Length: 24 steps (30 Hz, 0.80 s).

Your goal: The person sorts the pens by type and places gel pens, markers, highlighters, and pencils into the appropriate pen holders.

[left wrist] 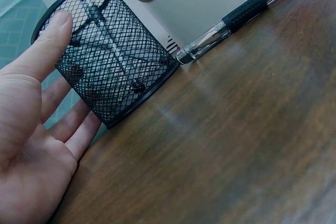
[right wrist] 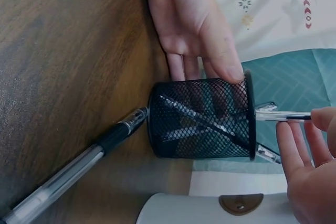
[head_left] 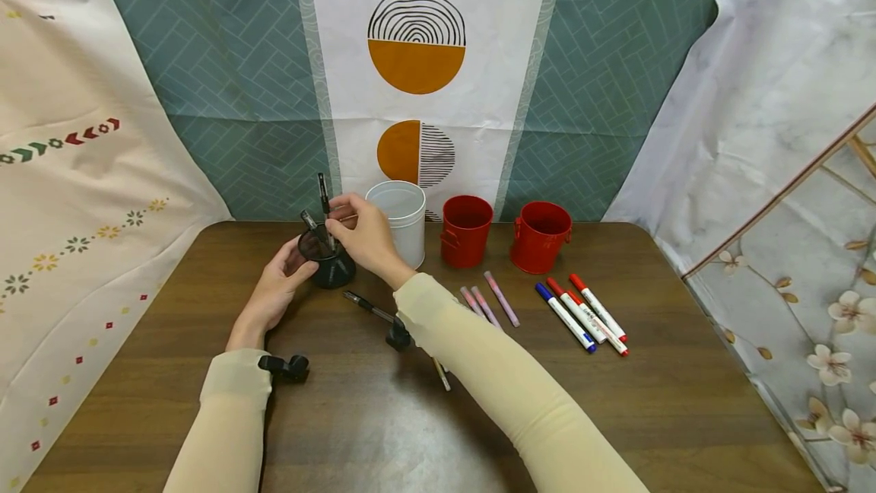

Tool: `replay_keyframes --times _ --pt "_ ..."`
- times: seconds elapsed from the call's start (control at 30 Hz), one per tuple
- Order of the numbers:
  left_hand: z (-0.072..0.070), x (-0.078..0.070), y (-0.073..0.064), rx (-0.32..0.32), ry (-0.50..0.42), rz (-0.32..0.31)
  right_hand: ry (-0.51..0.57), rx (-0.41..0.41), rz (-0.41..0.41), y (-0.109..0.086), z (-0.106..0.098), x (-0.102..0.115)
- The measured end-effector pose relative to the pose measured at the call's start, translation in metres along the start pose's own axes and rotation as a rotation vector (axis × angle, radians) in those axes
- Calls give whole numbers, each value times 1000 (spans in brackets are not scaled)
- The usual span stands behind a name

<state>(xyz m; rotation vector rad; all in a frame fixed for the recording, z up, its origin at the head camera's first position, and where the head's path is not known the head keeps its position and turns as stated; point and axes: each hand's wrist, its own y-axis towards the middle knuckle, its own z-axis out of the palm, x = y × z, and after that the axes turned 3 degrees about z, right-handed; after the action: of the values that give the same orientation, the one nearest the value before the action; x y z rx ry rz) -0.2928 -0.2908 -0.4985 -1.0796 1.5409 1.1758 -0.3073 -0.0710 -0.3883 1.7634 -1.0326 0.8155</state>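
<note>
Printed cloth backs a wood-grained table. At its far edge stand a smooth white tin and glossy red pails. Toward the far left corner, the left hand grips a cylindrical black mesh cup; the right hand pinches a slender, clear-barrelled pen, partly inside. Insertion appears in hand; the next move presumably calls for lowering, then loosening the pinch. A loose pen lies just beside, toward the near edge.
</note>
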Motion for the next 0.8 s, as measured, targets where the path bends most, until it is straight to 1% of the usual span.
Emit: replay_keyframes --times 0.17,0.43,0.63,0.8 --pt "0 0 -1 -3 2 -6 -8 10 12 1 4 -4" --pt "1 -2 0 -1 -6 12 -19 16 27 0 6 -8" --pt "1 -2 -1 -4 -5 0 -46 18 45 -1 9 -11" --pt "1 -2 -1 -4 -2 -3 -39 8 46 -1 12 -12"
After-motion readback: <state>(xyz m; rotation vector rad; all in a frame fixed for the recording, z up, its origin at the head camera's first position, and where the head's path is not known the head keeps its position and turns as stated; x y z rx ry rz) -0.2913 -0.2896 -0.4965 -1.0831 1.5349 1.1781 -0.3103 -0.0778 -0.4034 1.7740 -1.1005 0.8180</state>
